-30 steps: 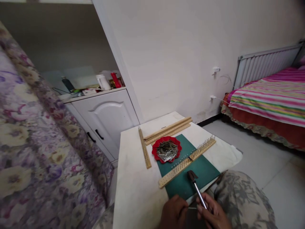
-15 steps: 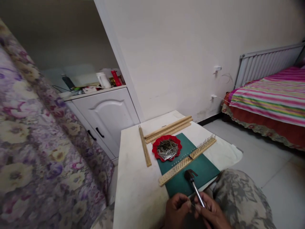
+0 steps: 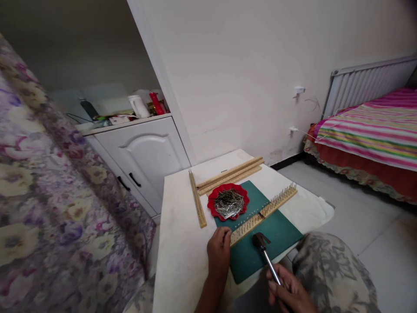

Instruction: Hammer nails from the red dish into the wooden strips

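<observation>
Slanting right across the dark green rectangular mat [image 3: 285, 237]: a long pale wooden strip [image 3: 256, 221], bristling with rows of thin standing metal nails [image 3: 280, 196]. Over at the mat's left edge, left hand [image 3: 220, 245] right up against the strip's near end, thumb and fingers drawn in together; cannot tell whether pinching a nail or just touching wood, fingertips too small to read. Out over the mat's near half, a hammer with dark head and shiny silver shaft [image 3: 268, 261], just short of the strip. And off the mat's near edge, right hand [image 3: 286, 287], fingers wrapped round that shaft. Overlapping the mat's far-left side, a red scalloped bowl [image 3: 211, 211], heaped with loose nails, dull bronze and bright silver. Left of the mat, a single narrow wooden strip [image 3: 198, 202]; beyond the mat, longer wooden pieces [image 3: 228, 174] side by side. Under the mat, a white-covered table [image 3: 179, 248]. Just right of the mat, a knee in grey camouflage-patterned cloth [image 3: 332, 269]. Well beyond, leftward, a white panelled cabinet [image 3: 146, 152].
</observation>
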Demonstrator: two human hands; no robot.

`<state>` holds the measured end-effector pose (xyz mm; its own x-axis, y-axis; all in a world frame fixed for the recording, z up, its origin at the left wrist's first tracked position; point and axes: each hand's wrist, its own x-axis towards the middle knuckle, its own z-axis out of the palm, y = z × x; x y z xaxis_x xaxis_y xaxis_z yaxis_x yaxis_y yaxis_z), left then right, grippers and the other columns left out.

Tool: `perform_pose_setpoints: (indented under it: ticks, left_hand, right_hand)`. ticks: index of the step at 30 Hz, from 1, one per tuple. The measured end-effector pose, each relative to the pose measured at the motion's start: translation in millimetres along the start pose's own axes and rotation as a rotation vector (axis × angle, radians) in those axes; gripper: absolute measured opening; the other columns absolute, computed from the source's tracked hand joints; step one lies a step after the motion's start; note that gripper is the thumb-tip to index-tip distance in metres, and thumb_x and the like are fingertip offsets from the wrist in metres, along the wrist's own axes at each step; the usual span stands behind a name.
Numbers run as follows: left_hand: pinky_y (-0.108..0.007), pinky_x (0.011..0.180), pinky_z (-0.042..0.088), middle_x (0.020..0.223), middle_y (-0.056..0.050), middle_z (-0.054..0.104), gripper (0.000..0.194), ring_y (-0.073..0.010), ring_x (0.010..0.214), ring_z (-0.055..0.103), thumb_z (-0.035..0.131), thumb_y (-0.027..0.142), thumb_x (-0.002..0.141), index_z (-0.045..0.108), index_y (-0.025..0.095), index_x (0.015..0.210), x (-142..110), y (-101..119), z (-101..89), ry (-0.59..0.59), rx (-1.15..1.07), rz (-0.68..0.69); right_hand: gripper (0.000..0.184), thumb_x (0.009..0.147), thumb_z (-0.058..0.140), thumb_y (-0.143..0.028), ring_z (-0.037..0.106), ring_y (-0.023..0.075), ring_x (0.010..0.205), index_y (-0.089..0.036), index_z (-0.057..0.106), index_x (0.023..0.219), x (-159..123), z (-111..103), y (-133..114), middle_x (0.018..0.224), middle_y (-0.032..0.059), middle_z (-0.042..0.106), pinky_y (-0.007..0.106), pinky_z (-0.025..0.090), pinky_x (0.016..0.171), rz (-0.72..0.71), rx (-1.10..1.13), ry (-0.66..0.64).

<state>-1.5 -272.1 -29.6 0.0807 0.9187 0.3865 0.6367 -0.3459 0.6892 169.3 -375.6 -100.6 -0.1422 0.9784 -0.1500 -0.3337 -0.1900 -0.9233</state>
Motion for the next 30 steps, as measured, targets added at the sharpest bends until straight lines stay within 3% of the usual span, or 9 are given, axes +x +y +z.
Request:
perform_pose_setpoints:
  ticks: [6,19,25,30]
  left_hand:
    - [-0.021,0.064,0.041,0.073,-0.001,0.059,0.024,-0.0134,0.069,0.055,0.038,0.03,0.087,0.058,0.019,0.078,-1.9,-1.4,1.5,-0.027,0.043,0.012]
    - [-0.021,0.066,0.041,0.079,-0.001,0.061,0.021,-0.0131,0.074,0.057,0.041,0.029,0.086,0.06,0.02,0.082,-2.7,-6.7,8.0,-0.045,0.099,-0.003]
    - [-0.021,0.066,0.041,0.079,0.0,0.06,0.017,-0.0126,0.073,0.056,0.045,0.026,0.083,0.061,0.02,0.079,-1.8,-8.3,10.2,-0.026,0.048,-0.007]
    - [-0.02,0.063,0.039,0.075,0.0,0.058,0.017,-0.0113,0.069,0.055,0.045,0.024,0.082,0.061,0.019,0.076,-2.5,-9.8,12.6,-0.02,0.009,-0.01]
  right_hand:
    - [0.04,0.071,0.06,-0.055,0.029,0.0011,0.025,-0.02,0.046,0.084,1.8,-3.5,6.6,0.049,-0.0043,0.061,0.013,0.011,0.027,-0.006,0.007,-0.019]
    - [0.041,0.07,0.059,-0.057,0.027,0.0021,0.027,-0.02,0.046,0.082,-3.9,1.2,-10.3,0.042,-0.0073,0.053,0.014,0.011,0.03,0.01,-0.022,-0.017]
    - [0.04,0.072,0.057,-0.055,0.029,0.0015,0.025,-0.018,0.046,0.085,-9.2,12.5,-44.0,0.041,-0.0081,0.053,0.013,0.012,0.03,0.035,0.015,-0.092]
    - [0.034,0.076,0.055,-0.048,0.03,0.0018,0.021,-0.017,0.045,0.088,5.4,33.6,-79.8,0.044,-0.0078,0.056,0.014,0.012,0.025,0.032,-0.049,-0.173]
